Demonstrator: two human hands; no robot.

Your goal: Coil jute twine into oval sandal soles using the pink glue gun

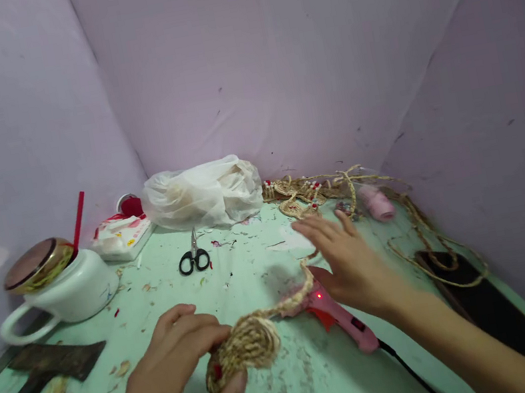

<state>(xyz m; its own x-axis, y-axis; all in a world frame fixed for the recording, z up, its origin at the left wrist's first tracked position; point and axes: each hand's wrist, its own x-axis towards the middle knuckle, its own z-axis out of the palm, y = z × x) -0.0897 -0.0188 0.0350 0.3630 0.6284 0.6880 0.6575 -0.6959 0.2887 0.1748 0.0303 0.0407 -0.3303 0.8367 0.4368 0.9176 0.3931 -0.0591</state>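
Note:
My left hand (178, 381) pinches a coiled piece of braided straw cord (251, 344) between thumb and fingers, with a bit of red on its near side. From this coil a loose length of braid (304, 291) runs right and curls up towards my right hand (348, 262). That hand is held over the table with its fingers stretched and apart; the braid's end passes by its thumb, and I cannot tell whether they touch. Under the braid and my right wrist lies a pink glue gun (342, 318) with a lit red light, its tip close to the coil.
Black-handled scissors (194, 256) lie mid-table. At left are a white mug (76, 290) with a lid-like round thing (38, 263), a hatchet (58, 361) and a tissue pack (125, 237). Behind sit a plastic bag (204, 193), braided pieces (292, 191) and pink thread (376, 202).

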